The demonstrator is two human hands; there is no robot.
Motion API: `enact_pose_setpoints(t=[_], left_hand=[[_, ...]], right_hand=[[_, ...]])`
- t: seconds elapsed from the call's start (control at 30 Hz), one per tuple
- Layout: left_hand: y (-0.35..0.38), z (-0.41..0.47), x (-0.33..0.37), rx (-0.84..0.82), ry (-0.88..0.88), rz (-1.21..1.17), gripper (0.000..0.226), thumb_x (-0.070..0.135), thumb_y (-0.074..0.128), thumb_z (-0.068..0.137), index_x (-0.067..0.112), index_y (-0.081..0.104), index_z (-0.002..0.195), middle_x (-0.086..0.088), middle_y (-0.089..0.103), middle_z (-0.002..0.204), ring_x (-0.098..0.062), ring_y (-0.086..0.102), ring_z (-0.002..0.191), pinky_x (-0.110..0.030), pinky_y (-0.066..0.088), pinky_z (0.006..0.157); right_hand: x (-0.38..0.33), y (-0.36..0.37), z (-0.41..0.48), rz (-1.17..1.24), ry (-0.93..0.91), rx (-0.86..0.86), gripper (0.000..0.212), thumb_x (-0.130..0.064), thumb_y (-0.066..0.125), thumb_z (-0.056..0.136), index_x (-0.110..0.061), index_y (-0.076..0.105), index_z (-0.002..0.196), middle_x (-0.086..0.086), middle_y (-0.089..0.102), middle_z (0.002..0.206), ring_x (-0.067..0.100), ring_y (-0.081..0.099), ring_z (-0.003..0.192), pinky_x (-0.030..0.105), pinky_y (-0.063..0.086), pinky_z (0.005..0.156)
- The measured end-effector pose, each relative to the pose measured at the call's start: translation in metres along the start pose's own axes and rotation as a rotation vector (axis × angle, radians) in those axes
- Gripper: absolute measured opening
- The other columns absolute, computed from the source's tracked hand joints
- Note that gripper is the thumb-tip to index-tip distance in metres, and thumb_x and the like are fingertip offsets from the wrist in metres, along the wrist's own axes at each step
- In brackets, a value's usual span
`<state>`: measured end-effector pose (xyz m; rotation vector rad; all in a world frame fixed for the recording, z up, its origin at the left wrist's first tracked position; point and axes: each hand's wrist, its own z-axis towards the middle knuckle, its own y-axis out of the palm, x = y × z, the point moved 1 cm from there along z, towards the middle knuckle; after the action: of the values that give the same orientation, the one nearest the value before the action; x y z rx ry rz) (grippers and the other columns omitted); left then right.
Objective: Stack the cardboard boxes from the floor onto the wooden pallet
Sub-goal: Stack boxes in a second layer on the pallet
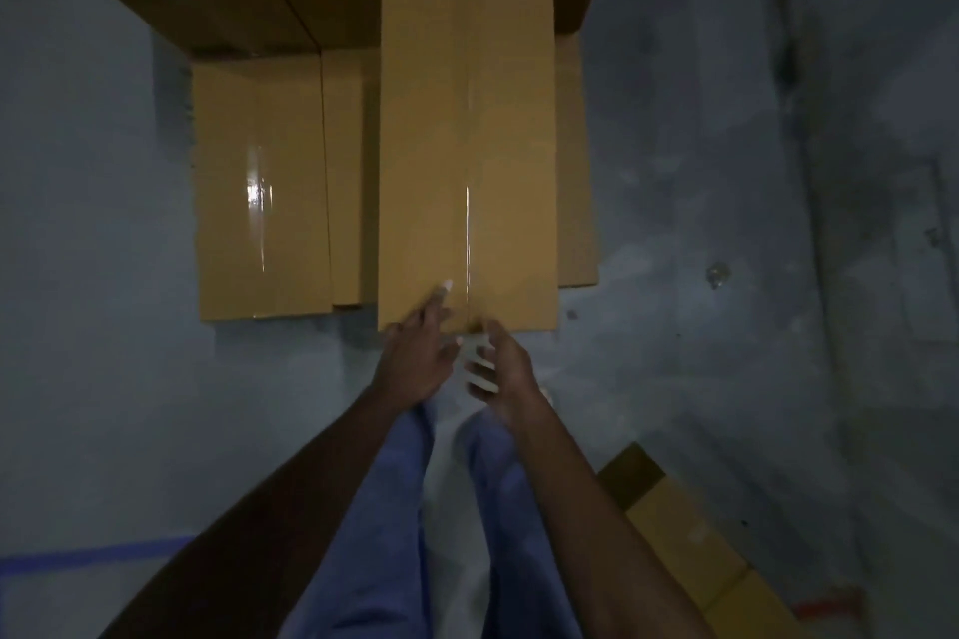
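Long tan rectangular cardboard box [467, 145], tape-sealed, lying atop lower stacked tan boxes [259, 187]; judged stiff, fairly light, slick along the glossy tape, best held under end corners; left hand [415, 358] flat-fingered on its near end, right hand [501, 366] loosely open just beside.

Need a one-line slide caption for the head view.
Head view: left hand and right hand at the near end of a long cardboard box lying atop lower boxes.
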<state>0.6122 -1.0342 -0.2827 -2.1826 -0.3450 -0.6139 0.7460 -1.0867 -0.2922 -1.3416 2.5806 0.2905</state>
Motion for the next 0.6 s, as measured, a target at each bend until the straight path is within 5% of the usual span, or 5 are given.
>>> enact_pose_setpoints(t=[0.1, 0.2, 0.33, 0.47, 0.6], left_hand=[[-0.034, 0.040, -0.006, 0.313, -0.071, -0.070, 0.070, 0.025, 0.064, 0.095, 0.022, 0.030, 0.156, -0.009, 0.057, 0.138, -0.031, 0.051, 0.126, -0.049, 0.040, 0.106], [-0.066, 0.088, -0.014, 0.485, -0.171, -0.200, 0.079, 0.018, 0.072, 0.089, 0.015, 0.030, 0.157, -0.015, 0.047, 0.149, -0.032, 0.043, 0.135, -0.035, 0.033, 0.108], [-0.094, 0.137, -0.022, 0.397, -0.330, -0.634, 0.092, 0.004, 0.072, 0.088, 0.023, 0.019, 0.160, -0.008, 0.040, 0.155, -0.021, 0.047, 0.132, -0.025, 0.044, 0.094], [-0.104, 0.150, -0.014, 0.309, -0.236, -0.676, 0.097, -0.006, 0.070, 0.087, 0.032, 0.018, 0.159, 0.000, 0.049, 0.130, -0.006, 0.058, 0.098, -0.005, 0.045, 0.058], [-0.096, 0.155, -0.003, 0.264, -0.145, -0.644, 0.104, 0.000, 0.077, 0.083, 0.045, 0.019, 0.155, 0.003, 0.048, 0.138, -0.015, 0.054, 0.117, -0.011, 0.047, 0.069]], right_hand=[[-0.049, 0.003, -0.006, -0.374, -0.468, 0.240, 0.014, -0.034, 0.065, 0.092, -0.024, 0.065, 0.101, 0.003, 0.070, 0.103, 0.023, 0.067, 0.093, 0.042, 0.057, 0.086], [-0.100, -0.001, 0.016, -0.704, -0.776, 0.482, 0.033, -0.030, 0.067, 0.091, -0.018, 0.062, 0.121, 0.008, 0.059, 0.124, 0.028, 0.053, 0.117, 0.038, 0.043, 0.098], [-0.158, 0.006, 0.063, -0.801, -0.571, 0.517, 0.082, -0.044, 0.069, 0.088, -0.018, 0.030, 0.154, 0.012, 0.034, 0.157, 0.037, 0.033, 0.142, 0.055, 0.031, 0.113], [-0.178, 0.014, 0.091, -0.610, -0.429, 0.365, 0.110, -0.071, 0.062, 0.062, -0.021, 0.029, 0.155, 0.006, 0.046, 0.151, 0.033, 0.046, 0.137, 0.057, 0.041, 0.110], [-0.181, -0.003, 0.093, -0.527, -0.423, 0.466, 0.117, -0.076, 0.056, 0.051, -0.022, 0.034, 0.152, 0.005, 0.050, 0.148, 0.033, 0.050, 0.133, 0.057, 0.044, 0.107]])
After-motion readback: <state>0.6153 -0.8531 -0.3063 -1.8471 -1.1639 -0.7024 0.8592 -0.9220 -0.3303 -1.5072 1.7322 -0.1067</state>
